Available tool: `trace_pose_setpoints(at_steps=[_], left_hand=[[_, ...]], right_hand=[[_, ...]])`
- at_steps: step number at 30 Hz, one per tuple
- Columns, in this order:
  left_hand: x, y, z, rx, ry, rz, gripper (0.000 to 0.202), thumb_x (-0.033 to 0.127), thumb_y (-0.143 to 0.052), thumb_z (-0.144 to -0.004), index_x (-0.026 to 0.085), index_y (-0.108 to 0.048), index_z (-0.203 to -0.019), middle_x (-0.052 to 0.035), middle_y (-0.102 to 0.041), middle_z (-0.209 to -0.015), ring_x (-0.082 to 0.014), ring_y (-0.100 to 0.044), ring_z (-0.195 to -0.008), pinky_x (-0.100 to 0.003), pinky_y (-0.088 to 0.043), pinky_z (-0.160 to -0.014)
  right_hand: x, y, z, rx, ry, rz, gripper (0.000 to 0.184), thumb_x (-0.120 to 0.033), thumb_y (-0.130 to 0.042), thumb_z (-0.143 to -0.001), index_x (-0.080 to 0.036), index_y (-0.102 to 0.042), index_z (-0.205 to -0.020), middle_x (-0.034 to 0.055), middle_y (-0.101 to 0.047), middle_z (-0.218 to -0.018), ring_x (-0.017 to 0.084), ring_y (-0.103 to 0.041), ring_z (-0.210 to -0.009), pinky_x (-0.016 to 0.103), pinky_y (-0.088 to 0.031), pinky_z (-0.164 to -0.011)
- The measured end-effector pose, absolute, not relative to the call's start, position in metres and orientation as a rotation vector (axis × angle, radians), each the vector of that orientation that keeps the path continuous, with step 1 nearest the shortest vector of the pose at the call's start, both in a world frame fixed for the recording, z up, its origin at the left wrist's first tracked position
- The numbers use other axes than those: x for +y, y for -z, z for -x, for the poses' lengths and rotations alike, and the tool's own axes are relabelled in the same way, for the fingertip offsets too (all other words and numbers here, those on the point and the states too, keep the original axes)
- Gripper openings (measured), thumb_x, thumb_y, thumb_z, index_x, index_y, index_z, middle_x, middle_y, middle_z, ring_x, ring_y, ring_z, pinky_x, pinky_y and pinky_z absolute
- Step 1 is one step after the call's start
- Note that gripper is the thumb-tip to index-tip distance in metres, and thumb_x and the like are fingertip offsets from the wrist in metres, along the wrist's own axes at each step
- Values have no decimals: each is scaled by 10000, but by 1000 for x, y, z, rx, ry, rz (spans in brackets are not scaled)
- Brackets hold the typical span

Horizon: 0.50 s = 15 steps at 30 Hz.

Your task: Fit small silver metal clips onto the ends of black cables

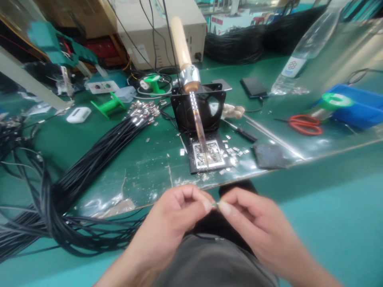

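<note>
In front of my lap, just off the bench edge, my left hand (182,213) and my right hand (253,217) meet fingertip to fingertip. Thumb and forefinger of each are pinched on a tiny greenish piece (215,205), too small and blurred to name. Below them, a thin black cable with a small bright end (219,239) lies across my dark clothing. Beyond the hands, a wooden-handled soldering iron (181,44) slants down, its tip over a small tray (195,157) of metal bits. A black fan frame (179,115) stands behind its shaft.
A bundle of black cables (98,159) with metal ends crosses the green bench (143,163) at left. Small metal pieces (236,150) lie scattered right of the tray. Farther right are a dark block (269,155), orange-handled scissors (305,124), a blue bin (359,107) and a plastic bottle (311,44).
</note>
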State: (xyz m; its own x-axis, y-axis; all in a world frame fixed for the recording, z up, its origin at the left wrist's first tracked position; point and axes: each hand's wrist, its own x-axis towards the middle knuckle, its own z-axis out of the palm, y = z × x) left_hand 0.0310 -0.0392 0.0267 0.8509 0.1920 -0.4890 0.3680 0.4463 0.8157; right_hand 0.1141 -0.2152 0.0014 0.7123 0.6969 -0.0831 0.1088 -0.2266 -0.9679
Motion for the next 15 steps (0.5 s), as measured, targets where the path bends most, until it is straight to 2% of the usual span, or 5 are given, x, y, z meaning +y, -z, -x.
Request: trace_pose_setpoints(at_steps=[9,15], left_hand=[[-38,-28,-34,583,145,-1078,168,202,-806,-819,133,-710,-699,-3,-701,-806,-28,-327,-524,-213,-206,-483],[-37,-26,-35,571,132,-1064,154,182,-803,-814,135,-710,-701,1,-708,-814,-23,-333,-520,-212,-207,-481]], right_hand=[[-211,-2,-115,-619,-660,1722,310,-418,-598,-1035,-220,-680,-812,-42,-517,-625,116,-426,-556,211,-380,-482],[-210,-2,-116,-610,-660,1720,307,-399,-594,-1034,-219,-671,-798,-44,-498,-623,116,-410,-560,215,-368,-490]])
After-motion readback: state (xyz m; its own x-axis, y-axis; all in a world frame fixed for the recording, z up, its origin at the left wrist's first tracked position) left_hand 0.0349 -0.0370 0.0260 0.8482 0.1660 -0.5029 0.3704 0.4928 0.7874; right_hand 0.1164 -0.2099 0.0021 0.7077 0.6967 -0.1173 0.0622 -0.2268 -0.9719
